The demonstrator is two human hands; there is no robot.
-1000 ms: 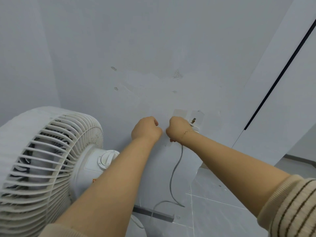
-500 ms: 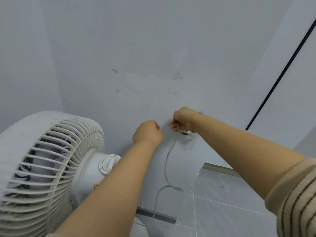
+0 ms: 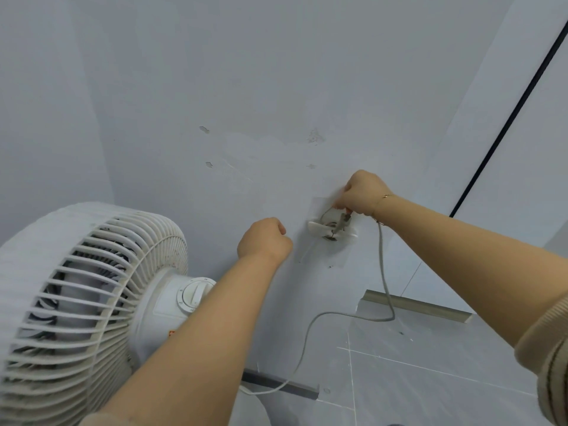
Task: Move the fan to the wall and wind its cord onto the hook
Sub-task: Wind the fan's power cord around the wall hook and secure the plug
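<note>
A white fan [image 3: 76, 302] stands at the lower left, close to the grey wall, its speed knob [image 3: 193, 295] facing me. A white hook [image 3: 333, 232] is stuck on the wall, with turns of cord around it. My right hand [image 3: 362, 195] is just above the hook and pinches the grey cord [image 3: 382, 265]. From there the cord hangs down, loops over the floor and runs back to the fan's base. My left hand [image 3: 264, 241] is a fist left of the hook. A short taut stretch of cord runs from the hook toward it; its fingers are hidden.
A metal skirting strip [image 3: 415, 305] runs along the wall's foot on the right, above grey floor tiles [image 3: 430, 379]. A dark strip [image 3: 276, 382] lies by the fan's base. A black vertical line [image 3: 507, 109] marks a panel edge at the right.
My right hand has swung from left of the hook up and over to its right, carrying the cord with it, so the hook now shows. My left hand has hardly moved.
</note>
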